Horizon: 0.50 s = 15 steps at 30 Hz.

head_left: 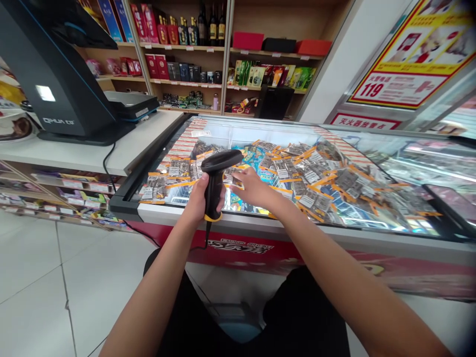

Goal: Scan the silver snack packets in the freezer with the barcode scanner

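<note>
A black barcode scanner (214,181) with yellow trim stands upright in my left hand (201,198), whose fingers wrap round its handle. The scanner's head tilts up toward the right, and a cable hangs from its base. Just right of the scanner is my right hand (253,187), its index finger and thumb apart and pointing left, over small packets. I see nothing held in it. Under both hands is the glass top of a chest freezer (167,215), strewn with clear packets with orange edges (282,168). Bright blue packaging (253,156) shows among them.
On a white counter (148,134) at left stands a dark checkout machine (70,89) with its cable running down. Shelves (186,47) of bottles, boxes and bags line the back. A dark phone-like slab (444,201) lies at the freezer's right. A red-and-yellow sign (405,64) hangs above.
</note>
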Each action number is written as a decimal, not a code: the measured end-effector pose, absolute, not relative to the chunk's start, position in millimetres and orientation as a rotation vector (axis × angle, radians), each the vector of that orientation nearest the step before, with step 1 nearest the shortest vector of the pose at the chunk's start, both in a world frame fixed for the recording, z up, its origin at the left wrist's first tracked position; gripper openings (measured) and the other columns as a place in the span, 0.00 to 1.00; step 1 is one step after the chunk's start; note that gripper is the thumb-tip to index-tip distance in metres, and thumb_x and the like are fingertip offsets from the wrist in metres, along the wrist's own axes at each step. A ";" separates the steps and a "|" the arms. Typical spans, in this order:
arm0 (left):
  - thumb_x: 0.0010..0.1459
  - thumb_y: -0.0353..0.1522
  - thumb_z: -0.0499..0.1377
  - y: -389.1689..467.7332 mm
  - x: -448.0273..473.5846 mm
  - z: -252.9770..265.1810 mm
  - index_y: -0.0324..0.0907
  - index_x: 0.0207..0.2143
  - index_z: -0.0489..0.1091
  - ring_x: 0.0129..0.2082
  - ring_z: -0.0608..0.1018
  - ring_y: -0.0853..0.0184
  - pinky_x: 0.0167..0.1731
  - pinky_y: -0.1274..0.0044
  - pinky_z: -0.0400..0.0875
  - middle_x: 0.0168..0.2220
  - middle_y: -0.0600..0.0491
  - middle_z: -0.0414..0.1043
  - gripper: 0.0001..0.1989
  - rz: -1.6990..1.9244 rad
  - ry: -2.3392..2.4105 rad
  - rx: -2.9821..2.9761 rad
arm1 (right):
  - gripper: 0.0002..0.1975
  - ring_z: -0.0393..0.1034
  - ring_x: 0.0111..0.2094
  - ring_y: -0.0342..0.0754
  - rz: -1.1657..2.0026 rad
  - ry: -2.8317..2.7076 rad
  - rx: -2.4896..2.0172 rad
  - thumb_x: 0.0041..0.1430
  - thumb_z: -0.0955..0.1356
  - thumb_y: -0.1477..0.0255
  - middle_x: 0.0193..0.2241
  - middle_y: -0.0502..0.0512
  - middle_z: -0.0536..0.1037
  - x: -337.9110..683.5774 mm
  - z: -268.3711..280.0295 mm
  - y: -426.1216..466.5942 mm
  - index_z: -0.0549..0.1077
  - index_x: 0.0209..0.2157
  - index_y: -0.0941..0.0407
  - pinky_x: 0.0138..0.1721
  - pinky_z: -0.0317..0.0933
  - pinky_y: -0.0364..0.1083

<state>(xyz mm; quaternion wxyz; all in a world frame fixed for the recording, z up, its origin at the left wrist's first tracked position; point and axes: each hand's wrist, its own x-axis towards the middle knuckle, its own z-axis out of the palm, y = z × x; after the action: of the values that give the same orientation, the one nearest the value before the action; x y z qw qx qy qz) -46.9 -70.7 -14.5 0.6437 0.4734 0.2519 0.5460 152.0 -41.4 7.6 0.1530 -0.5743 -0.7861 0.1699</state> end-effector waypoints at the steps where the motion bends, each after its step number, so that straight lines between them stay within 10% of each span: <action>1: 0.59 0.69 0.66 -70.6 -47.0 -14.2 0.42 0.41 0.72 0.12 0.66 0.75 0.14 0.78 0.56 0.23 0.60 0.69 0.38 1.246 0.574 1.080 | 0.16 0.73 0.65 0.69 0.497 -2.275 -1.603 0.79 0.69 0.64 0.61 0.71 0.77 144.1 8.1 -37.9 0.82 0.60 0.54 0.66 0.70 0.64; 8: 0.57 0.68 0.68 -70.3 -46.9 -14.4 0.42 0.46 0.73 0.13 0.68 0.73 0.14 0.79 0.56 0.23 0.61 0.70 0.40 1.234 0.562 1.063 | 0.25 0.76 0.69 0.62 0.697 -2.238 -1.256 0.80 0.68 0.67 0.73 0.61 0.77 158.2 14.7 -23.1 0.75 0.73 0.48 0.69 0.70 0.62; 15: 0.55 0.69 0.69 -71.2 -47.1 -12.9 0.41 0.48 0.74 0.14 0.69 0.72 0.14 0.79 0.57 0.23 0.60 0.70 0.43 1.179 0.542 1.124 | 0.22 0.66 0.71 0.86 0.061 -1.703 -2.129 0.66 0.79 0.64 0.62 0.80 0.79 268.7 9.9 -6.5 0.82 0.58 0.57 0.69 0.59 0.84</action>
<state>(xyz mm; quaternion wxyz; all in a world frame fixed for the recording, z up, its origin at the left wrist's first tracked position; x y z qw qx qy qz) -47.1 -71.2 -12.9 0.6538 0.4954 0.2388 0.5197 268.7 -6.5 9.9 0.2059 -0.7639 -0.6112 0.0219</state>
